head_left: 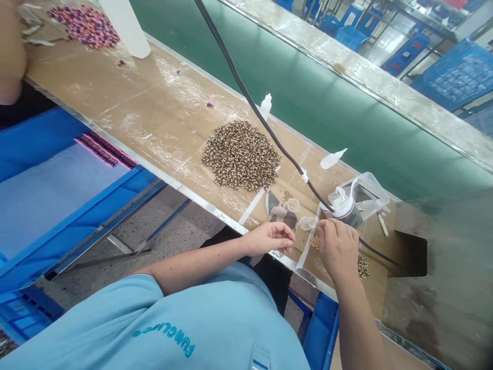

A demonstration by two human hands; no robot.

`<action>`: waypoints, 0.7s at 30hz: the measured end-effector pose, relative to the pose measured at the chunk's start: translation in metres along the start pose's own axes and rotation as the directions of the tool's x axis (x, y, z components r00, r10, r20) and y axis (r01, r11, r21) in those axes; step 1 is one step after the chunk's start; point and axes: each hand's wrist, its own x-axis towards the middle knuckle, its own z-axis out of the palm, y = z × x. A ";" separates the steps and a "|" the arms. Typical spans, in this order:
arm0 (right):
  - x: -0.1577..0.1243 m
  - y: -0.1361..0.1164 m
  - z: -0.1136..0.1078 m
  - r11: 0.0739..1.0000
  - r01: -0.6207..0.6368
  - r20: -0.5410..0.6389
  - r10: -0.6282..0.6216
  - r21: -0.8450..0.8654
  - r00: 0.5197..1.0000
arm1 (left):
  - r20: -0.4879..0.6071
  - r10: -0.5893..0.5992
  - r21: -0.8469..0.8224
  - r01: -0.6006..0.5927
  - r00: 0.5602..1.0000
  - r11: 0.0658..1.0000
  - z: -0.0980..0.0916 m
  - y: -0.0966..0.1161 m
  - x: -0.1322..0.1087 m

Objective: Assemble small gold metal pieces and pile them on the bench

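My left hand point(271, 239) is over the table's front edge with its fingers curled toward the thumb; anything held there is too small to make out. To its right, my right hand point(339, 246) is turned back-up with its fingertips drawn together, their contents hidden. Small tan beads point(315, 242) lie just left of the right hand, and a small heap of dark-and-cream pieces point(362, 267) lies beyond its wrist. Behind the hands are a small clear round dish point(307, 223) and a dark, shiny flat piece point(280, 215). A big pile of brown-and-cream ring-like pieces point(242, 156) sits farther left.
A black cable point(246, 92) crosses above the table. White squeeze bottles point(265, 107), a tub with tissue point(344, 205) and a clear plastic container point(372, 195) stand along the back. A blue tray point(69, 205) is at the left, and another person's arm point(11, 51) shows upper left.
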 end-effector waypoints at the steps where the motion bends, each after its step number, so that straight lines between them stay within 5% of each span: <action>1: 0.000 0.000 0.000 1.000 -0.004 -0.002 0.004 -0.003 1.000 | 0.001 -0.002 -0.001 0.002 1.000 1.000 0.000 0.000 0.000; 21: -0.003 0.002 0.000 0.994 -0.078 0.020 0.077 0.081 0.997 | 0.008 0.010 -0.002 -0.010 1.000 1.000 -0.001 -0.001 0.000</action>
